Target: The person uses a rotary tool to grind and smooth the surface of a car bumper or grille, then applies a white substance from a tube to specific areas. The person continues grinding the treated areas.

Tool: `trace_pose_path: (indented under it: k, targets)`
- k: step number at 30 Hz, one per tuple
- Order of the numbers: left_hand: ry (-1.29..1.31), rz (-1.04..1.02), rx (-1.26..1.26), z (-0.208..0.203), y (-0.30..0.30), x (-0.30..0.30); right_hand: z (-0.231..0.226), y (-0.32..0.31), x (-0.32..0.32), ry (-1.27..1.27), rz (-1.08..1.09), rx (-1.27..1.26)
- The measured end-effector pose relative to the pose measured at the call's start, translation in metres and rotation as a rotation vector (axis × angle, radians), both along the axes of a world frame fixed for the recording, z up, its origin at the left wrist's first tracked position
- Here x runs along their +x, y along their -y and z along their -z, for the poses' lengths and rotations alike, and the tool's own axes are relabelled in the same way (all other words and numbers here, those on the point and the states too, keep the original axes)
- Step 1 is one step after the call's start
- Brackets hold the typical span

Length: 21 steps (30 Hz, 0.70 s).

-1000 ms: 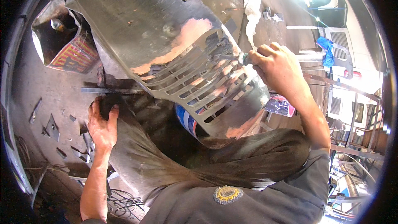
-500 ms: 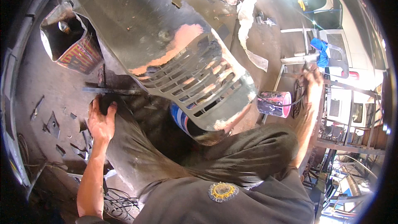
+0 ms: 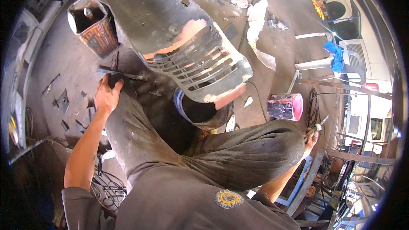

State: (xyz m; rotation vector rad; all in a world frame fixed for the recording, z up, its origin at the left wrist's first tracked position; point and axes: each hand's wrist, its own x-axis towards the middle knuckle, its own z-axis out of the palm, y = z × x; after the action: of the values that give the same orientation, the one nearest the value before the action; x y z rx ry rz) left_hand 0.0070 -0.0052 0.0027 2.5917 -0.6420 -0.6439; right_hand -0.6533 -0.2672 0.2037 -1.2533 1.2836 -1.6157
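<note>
My left hand (image 3: 107,96) rests on my left knee, its thumb apart from the fingers, holding nothing. Beyond my right knee, my right hand (image 3: 312,138) grips a thin metal-tipped tool (image 3: 319,126) with a pale, knobbly part near its tip; my knee hides some of the wrist. In front of me lies a dark, slotted plastic vehicle panel (image 3: 157,17), with bare orange-pink patches around its slats. Its near end sits over a round blue-rimmed bucket (image 3: 181,106). A dark can with a pink rim (image 3: 281,107) stands close to my right knee.
At the left stands a square, open tin (image 3: 100,38) with an object inside. Broken dark pieces (image 3: 63,101) lie on the floor near it. A torn white strip (image 3: 257,25) lies beyond the panel. On the right are a chair with a blue cloth (image 3: 335,56) and coiled black cable (image 3: 314,106).
My right hand has drawn back from near the chair to beside my right knee, and the tool now shows in it. My left hand stays on my knee; the view has shifted.
</note>
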Motion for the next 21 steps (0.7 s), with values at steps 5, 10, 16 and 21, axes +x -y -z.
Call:
trace_pose_path:
  k: [5, 10, 16, 21]
  targets:
    - [0.04, 0.002, 0.047, -0.011, 0.0, -0.005, -0.051, -0.001, 0.052, -0.109, -0.11, -0.187]
    - [0.151, 0.046, 0.132, -0.023, -0.003, -0.032, -0.075, 0.022, 0.09, -0.234, -0.302, -0.217]
    - [0.372, 0.179, 0.039, -0.045, -0.031, -0.093, -0.07, 0.037, 0.122, -0.319, -0.307, -0.131]
    - [0.204, 0.333, -0.369, -0.059, -0.048, -0.133, -0.066, 0.049, 0.172, -0.551, -0.569, -0.15]
